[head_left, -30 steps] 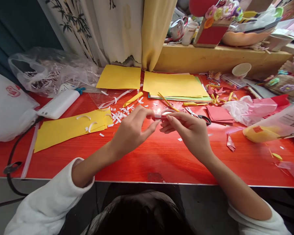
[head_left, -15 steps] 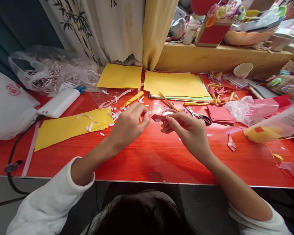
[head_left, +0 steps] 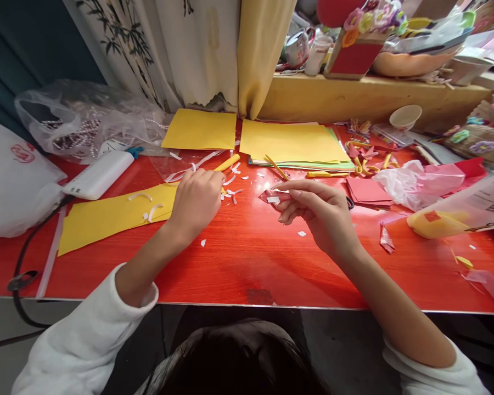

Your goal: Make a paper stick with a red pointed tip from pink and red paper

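My right hand pinches a small folded red paper piece between thumb and fingers, above the table. A small white patch shows on that piece. To the left, my left hand is closed, its fingers curled down among white paper scraps. Its fingertips are mostly hidden, so I cannot make out what they hold. A rolled yellow paper tube lies just beyond this hand. Behind my right hand, the scissors show only part of a black handle. Red paper squares lie to its right.
Yellow strips lie at left, near a white power strip and plastic bags. Stacked coloured sheets lie at the back of the red table. At right are crumpled pink-white plastic, a clear bag and a paper cup.
My left hand has moved left and down to the white scraps, its fingers curling, and some scraps have shifted. My right hand has turned slightly, still holding the red paper piece.
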Demonstrator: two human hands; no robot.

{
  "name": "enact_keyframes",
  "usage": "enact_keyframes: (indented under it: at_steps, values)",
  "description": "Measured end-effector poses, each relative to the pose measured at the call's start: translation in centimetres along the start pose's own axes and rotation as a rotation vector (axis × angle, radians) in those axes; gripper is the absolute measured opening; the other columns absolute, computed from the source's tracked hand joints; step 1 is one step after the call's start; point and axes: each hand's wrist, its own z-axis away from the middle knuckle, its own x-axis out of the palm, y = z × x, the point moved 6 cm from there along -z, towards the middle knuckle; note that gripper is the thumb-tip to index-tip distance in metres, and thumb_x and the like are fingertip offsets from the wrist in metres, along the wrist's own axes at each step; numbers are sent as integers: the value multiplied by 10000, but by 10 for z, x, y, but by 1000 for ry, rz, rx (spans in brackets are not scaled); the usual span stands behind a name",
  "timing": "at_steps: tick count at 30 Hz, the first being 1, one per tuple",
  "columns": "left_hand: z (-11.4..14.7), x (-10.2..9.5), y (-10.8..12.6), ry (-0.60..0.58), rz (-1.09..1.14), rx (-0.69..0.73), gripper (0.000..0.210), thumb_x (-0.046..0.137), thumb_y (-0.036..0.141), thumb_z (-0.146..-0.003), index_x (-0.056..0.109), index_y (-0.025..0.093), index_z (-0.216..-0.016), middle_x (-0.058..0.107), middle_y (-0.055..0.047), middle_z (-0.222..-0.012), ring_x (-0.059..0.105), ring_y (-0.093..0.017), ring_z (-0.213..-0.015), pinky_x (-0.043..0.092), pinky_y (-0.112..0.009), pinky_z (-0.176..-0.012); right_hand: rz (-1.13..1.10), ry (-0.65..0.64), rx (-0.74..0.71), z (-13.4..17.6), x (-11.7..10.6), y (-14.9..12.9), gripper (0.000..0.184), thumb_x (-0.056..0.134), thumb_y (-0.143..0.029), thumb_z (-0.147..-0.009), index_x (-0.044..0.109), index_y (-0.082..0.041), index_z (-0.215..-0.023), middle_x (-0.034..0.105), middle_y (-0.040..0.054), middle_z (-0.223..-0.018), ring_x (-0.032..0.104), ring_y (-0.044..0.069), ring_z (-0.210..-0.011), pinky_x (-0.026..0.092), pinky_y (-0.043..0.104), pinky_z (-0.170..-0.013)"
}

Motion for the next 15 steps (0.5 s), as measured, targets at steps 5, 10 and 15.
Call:
enact_keyframes:
  at_steps: [5, 10, 15]
  values:
    - [2, -26, 26, 80, 621, 146, 230, 480, 296, -918, 608, 154, -1045, 664, -50, -1033, 581, -163, -997, 428, -290, -900, -20, -47, 65, -2, 3, 4, 149, 587, -229, -833, 704, -153, -885, 692, 19, -677, 659, 114, -540, 538, 221, -517]
    - [4, -19, 31, -193, 1132, -61, 259, 491, 366, -906, 661, 174, -870, 684, -7, -865, 612, -102, -828, 464, -204, -763, -42, -62, 143, -3, 6, 9, 163, 620, -253, -807, 665, -148, -923, 684, 12, -671, 651, 109, -520, 531, 210, -509]
    - [7, -5, 35, -420, 1400, -151, 190, 621, 334, -821, 673, 160, -767, 666, 9, -747, 601, -86, -731, 478, -188, -696, -35, -86, 108, -3, 6, 8, 211, 641, -202, -776, 658, -185, -986, 640, -29, -652, 631, 87, -532, 524, 194, -533]
